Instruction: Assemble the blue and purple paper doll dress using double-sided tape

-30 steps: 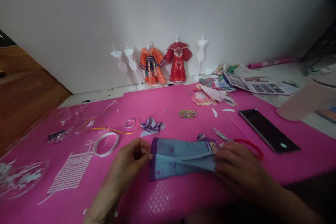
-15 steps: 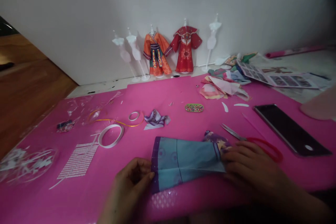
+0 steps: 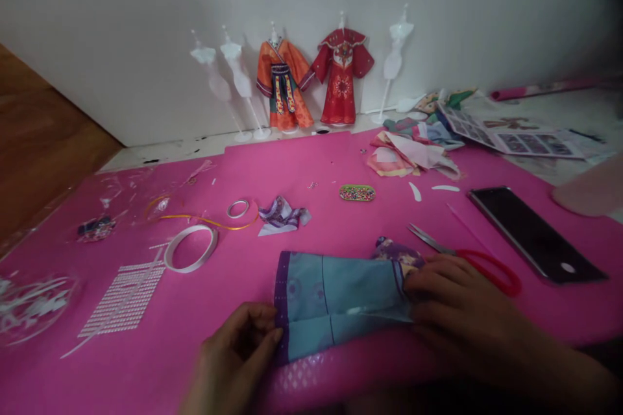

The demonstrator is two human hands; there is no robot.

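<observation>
A blue doll dress (image 3: 345, 292) with a purple hem lies across the front of the pink mat, its wide end to the left. My left hand (image 3: 246, 340) pinches the hem between thumb and fingers. Over the narrow end, my right hand (image 3: 462, 311) is closed on the cloth, its fingertips partly hidden. A purple patterned piece of the garment (image 3: 394, 253) shows just beyond my right fingers. Red-handled scissors (image 3: 487, 266) lie close behind that hand, blades pointing away to the left.
Doll dresses in orange (image 3: 287, 84) and red (image 3: 343, 78) stand on mannequins by the wall, beside bare white mannequins (image 3: 238, 71). A phone (image 3: 533, 233) and fabric scraps (image 3: 409, 155) lie right. White tape (image 3: 211, 253), a gem strip sheet (image 3: 124, 298) and a purple scrap (image 3: 282, 215) lie left.
The view has shifted slightly, so the things on the mat appear a little further left. Both hands keep their hold on the dress, which stays nearly in place.
</observation>
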